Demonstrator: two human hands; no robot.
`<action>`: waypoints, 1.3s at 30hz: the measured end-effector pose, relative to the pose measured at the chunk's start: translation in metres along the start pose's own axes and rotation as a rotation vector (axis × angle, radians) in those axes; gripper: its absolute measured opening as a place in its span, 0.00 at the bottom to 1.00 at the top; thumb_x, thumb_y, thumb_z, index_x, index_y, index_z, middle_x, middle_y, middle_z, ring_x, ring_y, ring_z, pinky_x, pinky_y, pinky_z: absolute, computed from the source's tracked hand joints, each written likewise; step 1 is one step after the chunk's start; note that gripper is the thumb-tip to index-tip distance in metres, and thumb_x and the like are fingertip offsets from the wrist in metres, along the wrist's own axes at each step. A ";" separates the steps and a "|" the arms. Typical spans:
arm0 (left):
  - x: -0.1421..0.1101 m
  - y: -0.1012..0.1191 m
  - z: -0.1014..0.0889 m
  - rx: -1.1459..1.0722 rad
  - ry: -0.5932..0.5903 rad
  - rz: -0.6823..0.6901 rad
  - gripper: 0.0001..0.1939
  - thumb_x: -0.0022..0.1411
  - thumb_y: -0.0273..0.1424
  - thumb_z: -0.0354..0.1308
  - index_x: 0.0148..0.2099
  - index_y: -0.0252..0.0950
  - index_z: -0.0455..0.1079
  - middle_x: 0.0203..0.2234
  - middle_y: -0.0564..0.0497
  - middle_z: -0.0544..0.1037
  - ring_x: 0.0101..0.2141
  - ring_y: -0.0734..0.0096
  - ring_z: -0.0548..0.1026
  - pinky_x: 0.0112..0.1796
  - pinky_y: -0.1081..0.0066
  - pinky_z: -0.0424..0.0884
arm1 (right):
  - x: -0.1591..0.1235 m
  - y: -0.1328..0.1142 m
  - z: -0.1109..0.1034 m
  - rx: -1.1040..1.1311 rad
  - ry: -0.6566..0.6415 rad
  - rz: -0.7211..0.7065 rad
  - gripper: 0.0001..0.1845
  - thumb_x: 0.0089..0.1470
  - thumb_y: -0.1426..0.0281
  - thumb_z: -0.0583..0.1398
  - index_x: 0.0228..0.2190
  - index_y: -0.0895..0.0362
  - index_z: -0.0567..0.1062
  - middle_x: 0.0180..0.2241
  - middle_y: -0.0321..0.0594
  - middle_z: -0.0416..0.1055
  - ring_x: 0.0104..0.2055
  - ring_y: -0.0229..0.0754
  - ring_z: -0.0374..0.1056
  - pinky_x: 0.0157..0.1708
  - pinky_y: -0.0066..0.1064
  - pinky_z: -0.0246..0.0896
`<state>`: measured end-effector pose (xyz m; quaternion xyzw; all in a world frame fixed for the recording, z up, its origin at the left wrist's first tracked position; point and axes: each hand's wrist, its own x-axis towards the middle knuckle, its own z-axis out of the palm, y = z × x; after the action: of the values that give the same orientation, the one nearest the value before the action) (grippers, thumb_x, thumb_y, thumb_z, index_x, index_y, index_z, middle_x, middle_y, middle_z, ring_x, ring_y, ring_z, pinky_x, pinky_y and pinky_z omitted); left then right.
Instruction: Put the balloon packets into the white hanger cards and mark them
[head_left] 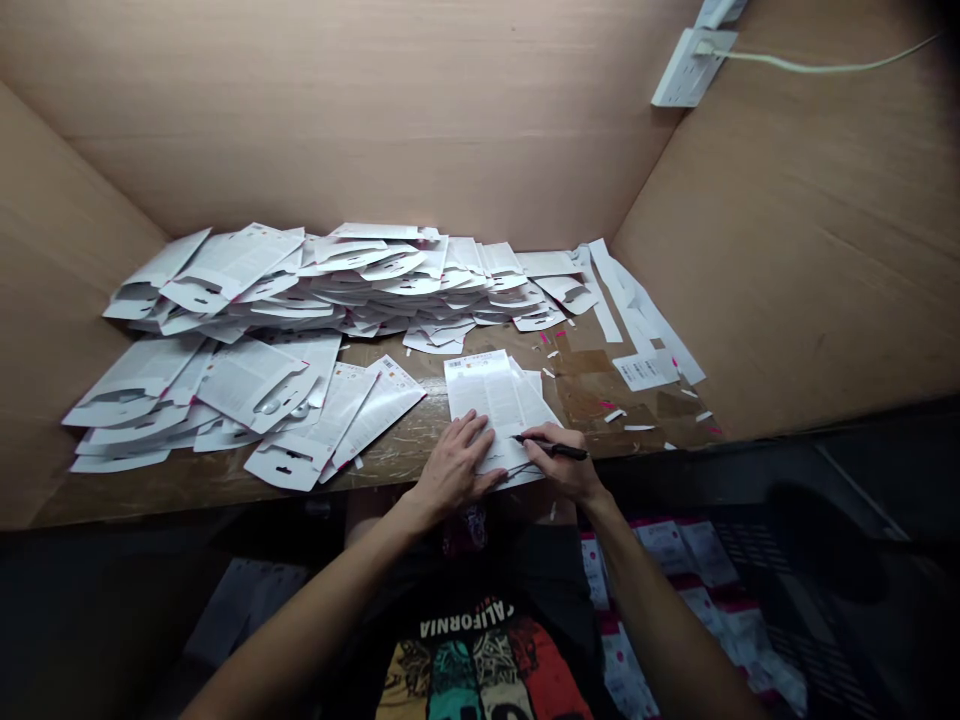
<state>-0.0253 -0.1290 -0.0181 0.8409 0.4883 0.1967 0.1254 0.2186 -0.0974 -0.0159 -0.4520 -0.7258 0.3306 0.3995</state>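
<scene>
Your right hand (564, 468) pinches a slim black pen-like tool (566, 450) over a flat white printed card packet (484, 395).

Your left hand (454, 462) lies on that packet with its fingers lightly spread; the packet sits on other white sheets near the front edge of the scuffed brown tabletop (409, 432), and the tool's tip is at its surface. Behind, a long heap of white flap-ended card packets (375, 275) lines the cardboard wall (360, 130); at your left lies a smaller pile of such packets (146, 385), some mouths gaping. A shiny rounded thing (271, 405) shows at one mouth, too small to identify. Below your right forearm, a dark slotted plastic crate (784, 570) lies beside white-and-pink packs (664, 540); whether they are inside it, you cannot tell.
</scene>
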 end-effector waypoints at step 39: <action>0.051 0.017 -0.002 0.070 -0.027 -0.257 0.12 0.75 0.34 0.52 0.43 0.34 0.74 0.48 0.38 0.75 0.52 0.49 0.69 0.51 0.47 0.67 | 0.000 0.020 0.016 -0.090 -0.039 -0.126 0.19 0.73 0.63 0.54 0.57 0.49 0.77 0.50 0.45 0.81 0.51 0.52 0.76 0.54 0.47 0.70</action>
<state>0.0098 -0.0926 0.0013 0.7779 0.5968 0.1506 0.1265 0.2123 -0.0923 -0.0404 -0.4163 -0.7748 0.2804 0.3843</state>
